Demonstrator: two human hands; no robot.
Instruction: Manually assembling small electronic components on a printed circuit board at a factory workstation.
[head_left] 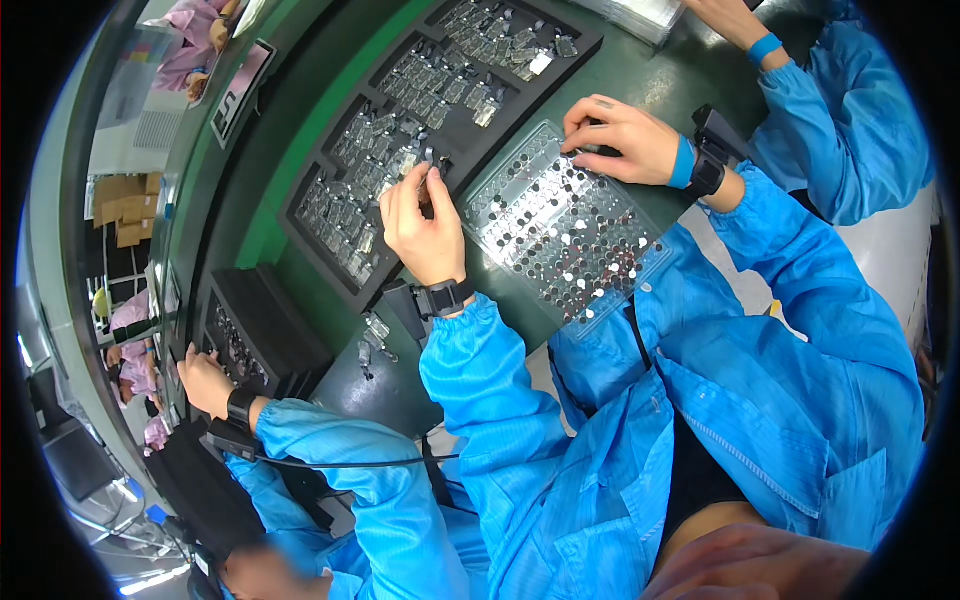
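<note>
My left hand (425, 228) hovers at the near edge of a black foam tray (520, 102), whose compartments hold many small clear-and-metal parts (395, 82). Its thumb and forefinger are pinched together, and a small dark bit shows at their tips, too small to name. My right hand (630, 145) is over the far right side of a clear plastic tray (655, 268), fingers bent and thumb and forefinger closed; what lies between them is hidden. Rows of small round dark and silvery pieces (575, 225) fill the clear tray, which reaches the table's near edge.
Several loose parts (375, 335) lie on the green table left of my left forearm. Stacked black foam trays (270, 325) stand farther left, beside a co-worker's hand (205, 385). Another co-worker's arm (800, 90) is at right, near a stack of clear trays (645, 15).
</note>
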